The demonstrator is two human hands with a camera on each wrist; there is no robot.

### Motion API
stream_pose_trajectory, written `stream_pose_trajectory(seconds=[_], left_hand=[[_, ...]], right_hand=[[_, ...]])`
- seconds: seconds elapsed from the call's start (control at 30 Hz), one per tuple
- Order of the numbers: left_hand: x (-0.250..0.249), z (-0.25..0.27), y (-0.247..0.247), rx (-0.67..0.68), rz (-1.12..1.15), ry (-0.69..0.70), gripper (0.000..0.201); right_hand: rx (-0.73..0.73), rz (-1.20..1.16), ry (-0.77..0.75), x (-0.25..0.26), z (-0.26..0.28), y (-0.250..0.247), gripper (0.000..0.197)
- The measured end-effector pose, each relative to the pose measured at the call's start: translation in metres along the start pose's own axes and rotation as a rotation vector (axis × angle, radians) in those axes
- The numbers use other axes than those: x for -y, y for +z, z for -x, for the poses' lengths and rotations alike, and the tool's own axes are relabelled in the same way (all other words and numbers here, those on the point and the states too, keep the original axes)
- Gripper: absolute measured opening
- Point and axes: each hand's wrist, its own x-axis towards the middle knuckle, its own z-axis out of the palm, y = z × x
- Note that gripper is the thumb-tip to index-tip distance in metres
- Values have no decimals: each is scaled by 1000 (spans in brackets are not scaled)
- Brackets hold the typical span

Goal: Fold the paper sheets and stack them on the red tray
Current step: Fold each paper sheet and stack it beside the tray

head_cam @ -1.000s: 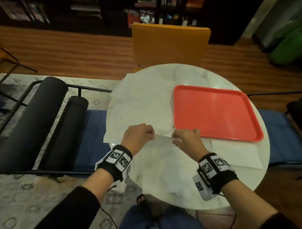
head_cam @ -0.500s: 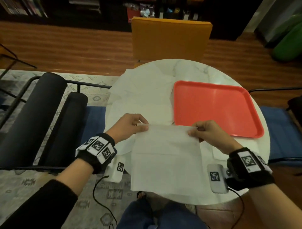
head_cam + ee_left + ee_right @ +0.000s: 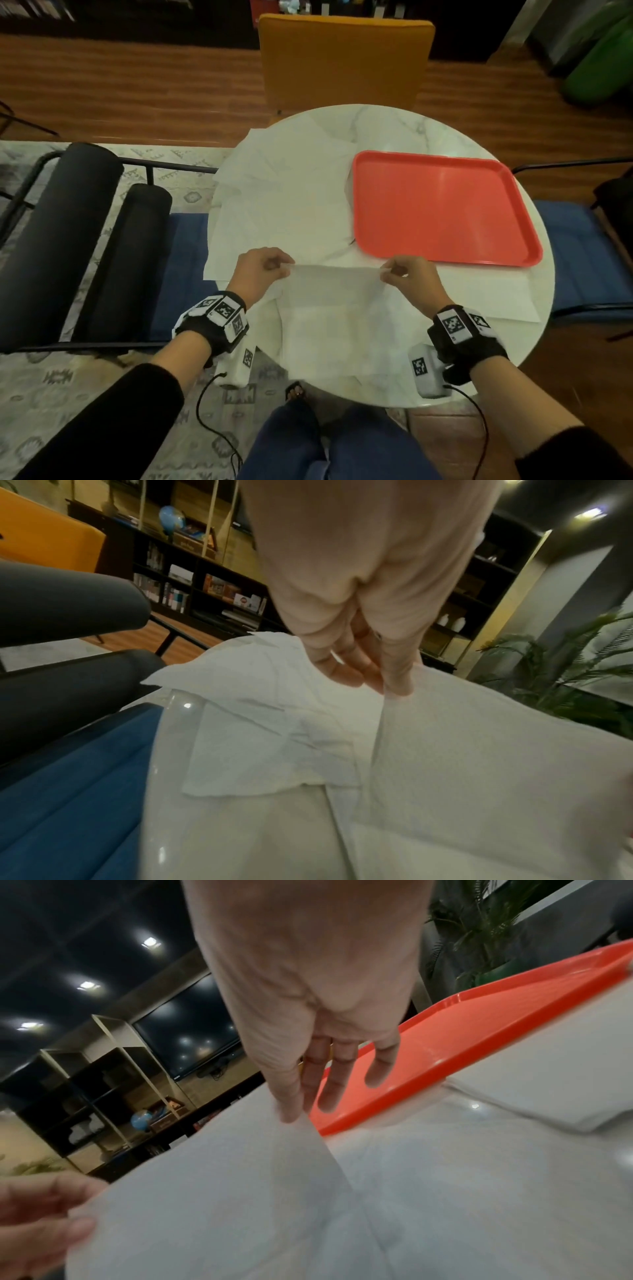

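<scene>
Round marble table is sitting in a dim room w/ bookshelves, an orange chair behind it and a blue seat either side. Vs half a sec ago, the sheet that was being held up off the table is now coming back down: its far edge is sitting lower and nearer the tray, and the hands are drawing slightly closer together, so the fold is prob. just getting started, not creased yet. Left hand is pinching the sheet's far-left corner betw. thumb and fingertips; right hand is pinching the far-right corner the same way, other fingers hanging loose. Sheet is lying in front of the person, near side draping toward the table's edge. Count: 1 red tray, holding nothing so far, at right; 1 sheet in hand; loose sheets are overlapping at left, plus one under the tray's near edge. Exact no. is hard to tell, maybe 5 or 6.
</scene>
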Motion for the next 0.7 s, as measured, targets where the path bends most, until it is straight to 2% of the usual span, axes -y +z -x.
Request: stream_pose_trajectory(seconds=[0.17,0.3,0.4,0.5,0.6,0.7], left_hand=[[10,38,2,4,21,152,27],[33,66,15,102,-84,212,31],[51,79,27,179,-142,260,27],[67,85,36,229,-193,247,22],[73,88,40,314,-298,246,25],[55,91,32,351,-292,187,28]], right_hand=[[-53,110,-136,-17,40,1,11],[-7,274,-199,-45,62,12,15],[8,363,-213,-61,74,19,17],[35,392,-184,-68,83,24,16],[131,453,-127,-67,87,26,13],[260,549,-46,-57,85,18,28]])
